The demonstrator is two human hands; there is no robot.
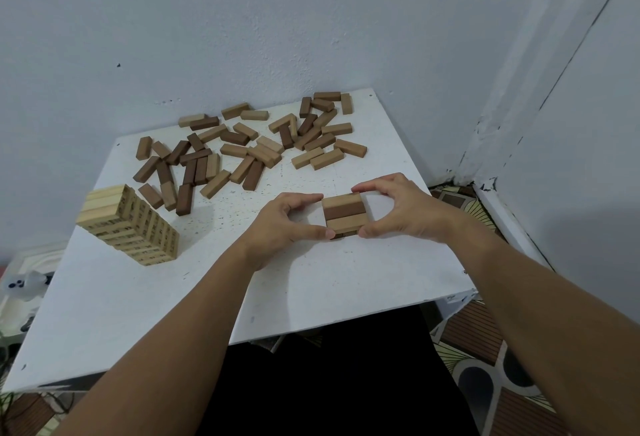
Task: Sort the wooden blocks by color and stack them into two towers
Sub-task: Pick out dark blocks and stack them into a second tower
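Both hands pinch short brown stack (346, 216) at centre right of frame: left hand (289, 224) and right hand (403, 212) squeeze its sides between thumb and fingers. Step, likely: squaring layer. Finished pale tower (130, 224) stands left. Loose blocks (242, 145) lie scattered upper centre on white table (311, 283). Next needs fetching brown block.

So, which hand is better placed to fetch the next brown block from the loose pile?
Probably the left hand. Both hands frame the small stack, but most dark blocks lie in the loose pile at far left, nearer it. The right hand could steady the stack.
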